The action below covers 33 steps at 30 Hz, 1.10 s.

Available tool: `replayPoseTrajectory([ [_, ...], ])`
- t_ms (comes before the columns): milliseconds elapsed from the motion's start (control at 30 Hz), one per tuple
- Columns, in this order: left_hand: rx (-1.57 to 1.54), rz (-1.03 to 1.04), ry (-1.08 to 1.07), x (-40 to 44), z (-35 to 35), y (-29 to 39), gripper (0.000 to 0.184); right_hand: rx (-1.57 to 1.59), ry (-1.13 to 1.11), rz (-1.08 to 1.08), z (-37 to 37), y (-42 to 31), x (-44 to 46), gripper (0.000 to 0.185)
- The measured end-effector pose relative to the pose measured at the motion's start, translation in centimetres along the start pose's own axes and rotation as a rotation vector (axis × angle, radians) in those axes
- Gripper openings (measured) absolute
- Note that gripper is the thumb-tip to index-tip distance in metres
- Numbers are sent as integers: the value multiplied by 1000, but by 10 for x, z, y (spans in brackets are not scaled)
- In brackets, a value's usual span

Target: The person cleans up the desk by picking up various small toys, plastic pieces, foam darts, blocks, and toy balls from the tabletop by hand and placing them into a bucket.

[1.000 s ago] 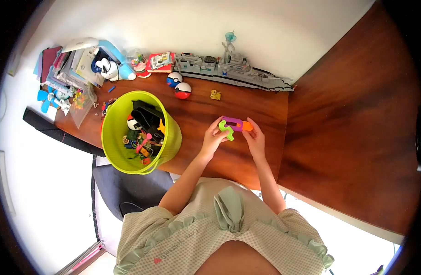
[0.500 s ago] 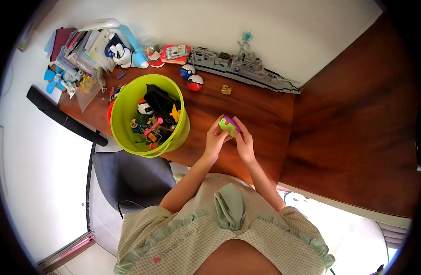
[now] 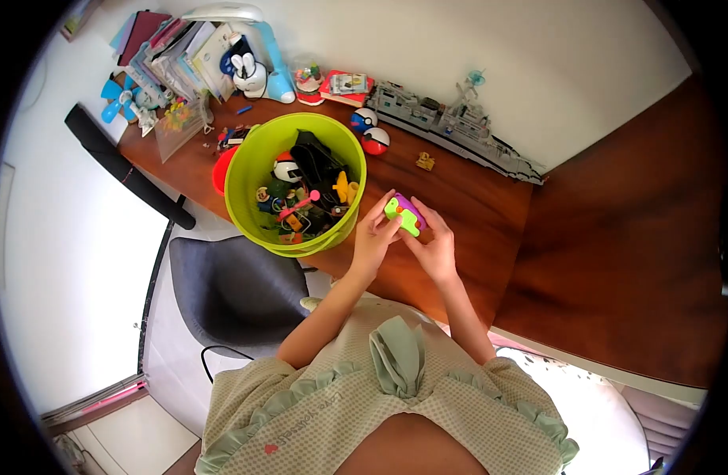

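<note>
Between my two hands, above the brown desk, is a small lime-green and purple toy (image 3: 406,214) with orange-red spots; its exact kind does not show. My left hand (image 3: 372,237) grips its left side, thumb on the green face. On its right side, my right hand (image 3: 434,244) is closed with the fingers around the purple edge. Left of my hands stands a lime-green bucket (image 3: 236,170) holding a jumble of toys. Inside it are a red-and-white ball (image 3: 286,168), a pink piece (image 3: 313,195), a yellow piece (image 3: 342,187) and black parts (image 3: 316,158).
Along the wall, the desk (image 3: 475,237) bears a grey brick-built warship (image 3: 451,123), two toy balls (image 3: 375,142), a small yellow figure (image 3: 425,161), a blue-and-white lamp (image 3: 277,67) and books (image 3: 178,59). A grey chair (image 3: 229,293) stands below the bucket.
The toy has been turned so more of its green face and orange-red spots shows. My hands still hold it. The camera view has shifted, moving the desk things rightward in the picture.
</note>
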<state>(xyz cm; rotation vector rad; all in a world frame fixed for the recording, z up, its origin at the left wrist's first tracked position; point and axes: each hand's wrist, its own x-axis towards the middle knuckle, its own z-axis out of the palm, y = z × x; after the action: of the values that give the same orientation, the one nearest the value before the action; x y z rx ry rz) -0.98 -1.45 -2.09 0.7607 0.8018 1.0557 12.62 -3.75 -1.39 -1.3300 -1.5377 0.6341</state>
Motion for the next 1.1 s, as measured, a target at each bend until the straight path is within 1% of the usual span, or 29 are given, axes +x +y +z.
replayPoseTrajectory([
  [167, 35, -39, 26, -11, 2, 34, 50, -73, -44, -72, -2, -29, 18, 58],
  [333, -10, 120, -86, -12, -15, 59, 50, -35, -122, -101, -1, -49, 33, 56],
  [433, 105, 158, -161, -8, -35, 73, 50, 6, -142, -110, 10, -54, 41, 55],
  [533, 124, 160, -132, -8, -49, 87, 48, 63, -172, -63, 25, -64, 50, 54],
  [600, 145, 146, -98, -7, -61, 92, 46, 60, -195, -77, 36, -67, 55, 54],
  [700, 509, 219, -110, -7, -88, 111, 44, 38, -242, -95, 53, -67, 65, 55],
  [733, 547, 263, -75, -6, -94, 115, 43, 29, -261, -101, 59, -67, 68, 56],
  [833, 675, 217, -83, -10, -113, 135, 47, -86, -286, -133, 78, -76, 79, 56],
  [933, 845, 176, 11, -8, -132, 139, 44, -237, -361, -131, 97, -85, 91, 50],
  [967, 915, 161, 42, -8, -136, 140, 43, -274, -381, -194, 103, -84, 95, 48],
  [1000, 1040, 223, 60, -11, -136, 145, 43, -311, -400, -257, 110, -79, 99, 46],
  [1033, 1129, 262, 20, -11, -141, 145, 43, -347, -419, -319, 116, -75, 103, 44],
  [1100, 1306, 341, -64, -9, -151, 144, 45, -381, -464, -332, 128, -66, 107, 42],
])
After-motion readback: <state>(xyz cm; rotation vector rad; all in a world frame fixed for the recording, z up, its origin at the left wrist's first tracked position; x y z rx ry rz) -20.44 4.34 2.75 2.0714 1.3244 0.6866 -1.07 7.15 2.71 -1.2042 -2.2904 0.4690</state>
